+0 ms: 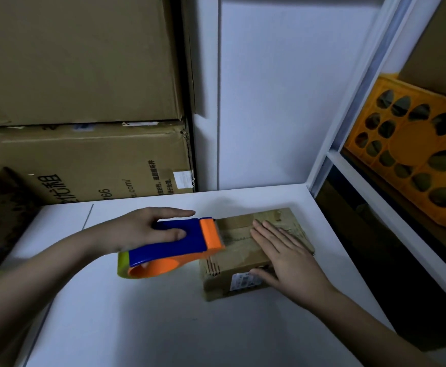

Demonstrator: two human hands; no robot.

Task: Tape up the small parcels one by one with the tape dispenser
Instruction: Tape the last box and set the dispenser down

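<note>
A small brown cardboard parcel (239, 226) with a white label on its near side lies on the white table (137, 313). My right hand (285, 252) lies flat on its top, fingers straight, thumb down the near side. My left hand (147, 229) grips a blue and orange tape dispenser (179, 247), thumb through its handle opening and index finger stretched out above it. The dispenser's orange front edge touches the parcel's left top edge. A yellowish tape roll shows at the dispenser's near end.
Large cardboard boxes (84, 154) are stacked against the wall at the back left. A dark box (2, 213) stands at the left edge. To the right, a white shelf frame (349, 144) holds an orange plastic crate (412, 154).
</note>
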